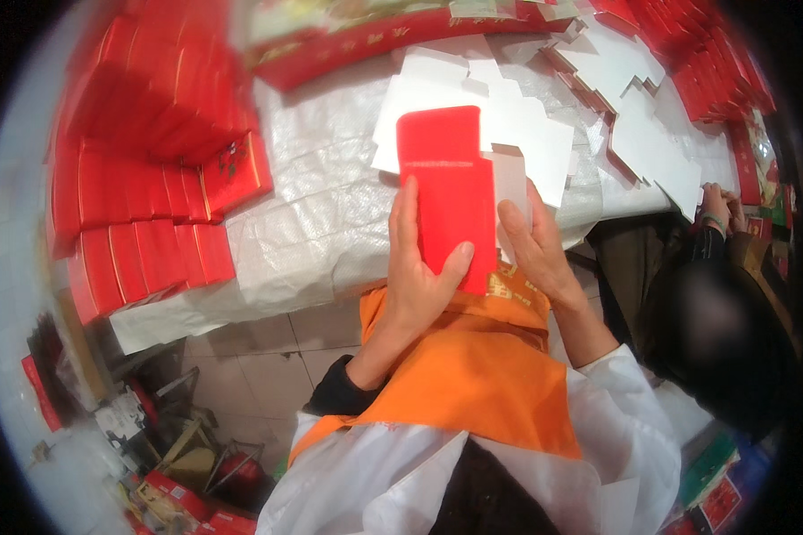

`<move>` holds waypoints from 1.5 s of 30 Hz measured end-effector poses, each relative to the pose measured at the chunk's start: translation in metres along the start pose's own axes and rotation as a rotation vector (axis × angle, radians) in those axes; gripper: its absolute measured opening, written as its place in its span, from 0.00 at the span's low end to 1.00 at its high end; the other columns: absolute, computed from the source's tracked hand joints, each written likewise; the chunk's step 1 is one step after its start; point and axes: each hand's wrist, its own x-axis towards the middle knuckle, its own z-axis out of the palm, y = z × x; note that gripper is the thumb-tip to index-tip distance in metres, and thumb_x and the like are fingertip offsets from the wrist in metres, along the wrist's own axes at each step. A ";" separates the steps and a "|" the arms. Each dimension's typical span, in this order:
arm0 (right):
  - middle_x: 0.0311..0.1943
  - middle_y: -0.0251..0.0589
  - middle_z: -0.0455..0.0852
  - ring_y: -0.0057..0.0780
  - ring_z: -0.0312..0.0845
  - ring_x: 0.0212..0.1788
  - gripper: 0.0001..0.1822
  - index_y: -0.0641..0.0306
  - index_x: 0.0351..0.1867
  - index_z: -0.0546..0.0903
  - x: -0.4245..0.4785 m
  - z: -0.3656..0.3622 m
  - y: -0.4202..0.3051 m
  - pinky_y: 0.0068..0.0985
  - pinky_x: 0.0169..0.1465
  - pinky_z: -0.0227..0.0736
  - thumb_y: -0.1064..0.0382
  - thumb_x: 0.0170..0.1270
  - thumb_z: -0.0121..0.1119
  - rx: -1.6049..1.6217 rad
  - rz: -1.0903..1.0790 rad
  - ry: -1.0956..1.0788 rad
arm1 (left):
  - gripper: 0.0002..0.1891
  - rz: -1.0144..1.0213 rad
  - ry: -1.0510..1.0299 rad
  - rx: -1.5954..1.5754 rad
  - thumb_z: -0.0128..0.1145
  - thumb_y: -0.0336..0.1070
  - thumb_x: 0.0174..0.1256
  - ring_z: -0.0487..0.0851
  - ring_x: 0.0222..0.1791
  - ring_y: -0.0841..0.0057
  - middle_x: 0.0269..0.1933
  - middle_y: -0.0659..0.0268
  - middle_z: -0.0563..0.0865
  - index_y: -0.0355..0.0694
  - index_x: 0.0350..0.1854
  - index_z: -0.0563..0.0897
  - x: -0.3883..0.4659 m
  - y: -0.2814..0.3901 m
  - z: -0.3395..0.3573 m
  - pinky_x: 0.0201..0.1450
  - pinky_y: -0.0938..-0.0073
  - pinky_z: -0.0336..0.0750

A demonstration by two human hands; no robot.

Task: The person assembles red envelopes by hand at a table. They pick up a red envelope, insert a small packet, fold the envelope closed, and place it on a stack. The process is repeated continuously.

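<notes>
Both of my hands hold one red cardboard box in front of my orange apron. My left hand grips its lower left part, the thumb across the red face. A red end flap sticks out at the top, away from me. On the right, a pale side flap stands out, with my right hand around it, thumb on the near side and fingers behind. Just beyond the box lie overlapping flat card blanks, white side up.
Stacks of red boxes fill the table's left side. More blanks and red boxes lie at the right. A long red carton borders the far side. Another person's hands are at the right edge.
</notes>
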 end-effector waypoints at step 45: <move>0.69 0.44 0.46 0.32 0.42 0.69 0.28 0.67 0.68 0.42 0.002 0.058 0.002 0.23 0.67 0.42 0.61 0.70 0.31 0.271 -0.076 0.089 | 0.37 0.331 0.277 0.658 0.64 0.39 0.46 0.59 0.59 0.49 0.65 0.43 0.52 0.50 0.64 0.64 0.005 -0.004 0.008 0.56 0.56 0.60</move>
